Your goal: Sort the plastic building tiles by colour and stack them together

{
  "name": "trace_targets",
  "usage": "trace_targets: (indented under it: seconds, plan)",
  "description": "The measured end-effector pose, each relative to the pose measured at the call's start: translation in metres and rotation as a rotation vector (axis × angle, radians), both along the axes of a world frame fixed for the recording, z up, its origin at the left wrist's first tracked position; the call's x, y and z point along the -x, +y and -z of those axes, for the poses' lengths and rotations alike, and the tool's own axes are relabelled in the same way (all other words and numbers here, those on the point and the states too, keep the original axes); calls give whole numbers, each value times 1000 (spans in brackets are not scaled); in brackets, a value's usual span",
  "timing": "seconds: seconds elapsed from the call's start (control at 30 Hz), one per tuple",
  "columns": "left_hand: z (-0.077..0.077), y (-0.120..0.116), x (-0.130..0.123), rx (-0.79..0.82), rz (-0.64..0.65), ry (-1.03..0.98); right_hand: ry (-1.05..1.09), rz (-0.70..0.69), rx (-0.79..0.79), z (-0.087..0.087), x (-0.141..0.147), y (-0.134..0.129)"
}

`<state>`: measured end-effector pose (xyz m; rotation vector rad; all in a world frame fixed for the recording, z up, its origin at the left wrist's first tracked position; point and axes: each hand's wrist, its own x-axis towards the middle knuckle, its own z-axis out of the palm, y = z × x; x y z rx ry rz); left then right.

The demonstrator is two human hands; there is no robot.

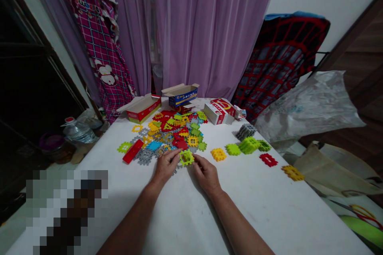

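Note:
Near the middle of the table, my left hand [165, 166] and my right hand [208, 174] hold a lime-green interlocking building piece [187, 162] with a notched edge and a square opening. The fingers of each hand pinch one side of it. Just beyond lies a mixed heap of notched pieces in red, yellow, grey, blue and green, including a yellow window piece [193, 141]. To the left of my left hand are grey pieces [145, 157] and a red rectangular block [133, 152]. A yellow stack [218, 154] stands to the right of my right hand.
Further right stand green stacks [249, 145], a grey stack [245, 131], red pieces [268, 159] and yellow pieces [293, 172] by the table edge. Along the back are an open red box [144, 109], a blue box [183, 96] and a red-white box [219, 111].

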<state>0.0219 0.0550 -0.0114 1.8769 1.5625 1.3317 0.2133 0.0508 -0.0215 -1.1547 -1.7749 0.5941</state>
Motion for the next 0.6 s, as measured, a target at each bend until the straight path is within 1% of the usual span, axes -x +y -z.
trace_targets:
  seconds: [0.17,0.3,0.43,0.53,0.6]
  plan:
    - [-2,-1,0,24,-3,-11,24,-13,-70,1,0,0]
    - [-4,-3,-1,78,-25,-120,11,-18,-69,-1,0,-2]
    - [-3,-3,-2,118,0,-202,22,-22,-55,-2,0,-2]
    - [-6,-4,-3,117,13,-169,89,7,-35,-2,0,0]
    - [-10,-7,-6,108,11,-97,157,51,5,-1,1,2]
